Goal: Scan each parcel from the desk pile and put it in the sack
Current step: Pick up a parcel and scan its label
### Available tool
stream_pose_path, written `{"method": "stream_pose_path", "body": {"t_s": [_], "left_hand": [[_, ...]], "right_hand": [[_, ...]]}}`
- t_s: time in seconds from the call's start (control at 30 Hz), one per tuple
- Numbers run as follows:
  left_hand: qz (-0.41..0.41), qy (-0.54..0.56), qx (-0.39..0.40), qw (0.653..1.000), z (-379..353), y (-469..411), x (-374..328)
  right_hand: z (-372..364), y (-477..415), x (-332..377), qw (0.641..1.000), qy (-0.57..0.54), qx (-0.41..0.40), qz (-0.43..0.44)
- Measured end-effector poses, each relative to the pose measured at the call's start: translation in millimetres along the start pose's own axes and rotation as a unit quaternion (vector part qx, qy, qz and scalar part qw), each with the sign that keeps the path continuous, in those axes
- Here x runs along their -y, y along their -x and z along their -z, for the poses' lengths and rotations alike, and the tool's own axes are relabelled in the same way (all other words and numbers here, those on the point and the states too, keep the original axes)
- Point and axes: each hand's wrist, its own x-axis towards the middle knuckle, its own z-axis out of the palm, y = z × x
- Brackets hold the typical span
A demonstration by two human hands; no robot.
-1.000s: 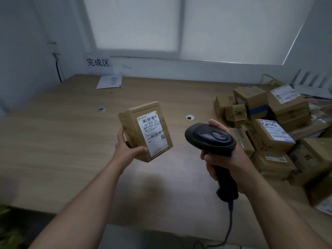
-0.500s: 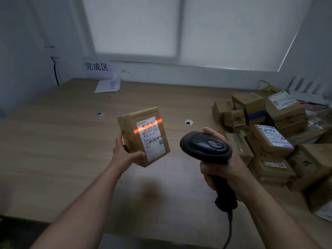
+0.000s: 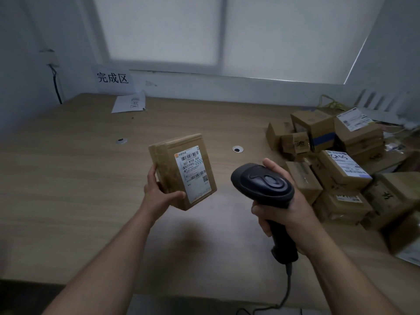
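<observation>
My left hand (image 3: 159, 194) grips a small brown cardboard parcel (image 3: 170, 164) above the desk, its white shipping label (image 3: 194, 172) turned toward me. My right hand (image 3: 284, 208) grips the handle of a black barcode scanner (image 3: 261, 183), whose head points at the parcel from the right, a short gap away. No scan light shows on the label. A pile of several cardboard parcels (image 3: 341, 169) lies on the right side of the desk. No sack is in view.
The wooden desk (image 3: 68, 189) runs to a wall and window at the back. A paper sign (image 3: 112, 78) hangs at the back left, with a loose sheet (image 3: 129, 104) below it. Two cable grommets (image 3: 238, 149) sit in the desktop. The scanner cable (image 3: 286, 292) drops over the front edge.
Half a second ago a red scan line lay across the parcel's label; it is gone now. Both hands hold nearly the same pose, while the parcel sits slightly lower in view.
</observation>
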Motion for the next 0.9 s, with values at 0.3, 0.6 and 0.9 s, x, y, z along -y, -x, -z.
{"method": "stream_pose_path", "body": {"t_s": [0.3,0.6,0.9], "left_hand": [[-0.037,-0.027,-0.076,0.996,31,63,3],[0.019,-0.007,-0.239,0.971,71,170,25],[-0.005,0.012,-0.349,0.937,140,240,41]], "right_hand": [[-33,-3,-10,0.998,0.042,0.036,0.016],[-85,8,-25,0.985,-0.018,0.17,0.033],[-163,17,-30,0.967,-0.018,0.249,0.046]]}}
